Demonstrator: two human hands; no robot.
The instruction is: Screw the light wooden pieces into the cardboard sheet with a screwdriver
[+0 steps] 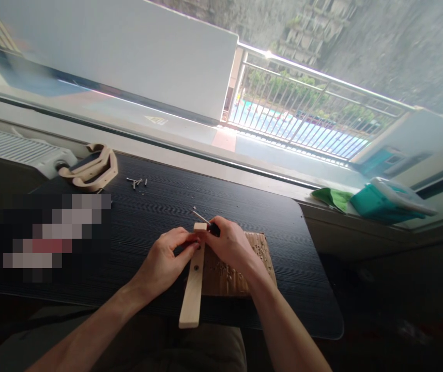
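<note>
A pale wooden strip (193,289) lies lengthwise on the dark table (143,217), its near end past the table's front edge. It has a small dark hole partway along. My left hand (167,258) pinches the strip's left edge near its far end, fingers closed on it. My right hand (231,245) is curled round a small tool with a dark handle and thin metal shaft (204,220), held over the strip's far end. Under the strip and my right hand lies a pitted wooden board (229,274).
A few loose screws (138,182) lie at the table's back left beside a curved wooden piece (91,168). A teal container (384,202) and green cloth (332,198) sit on the window ledge at right. A radiator (15,150) is at the left.
</note>
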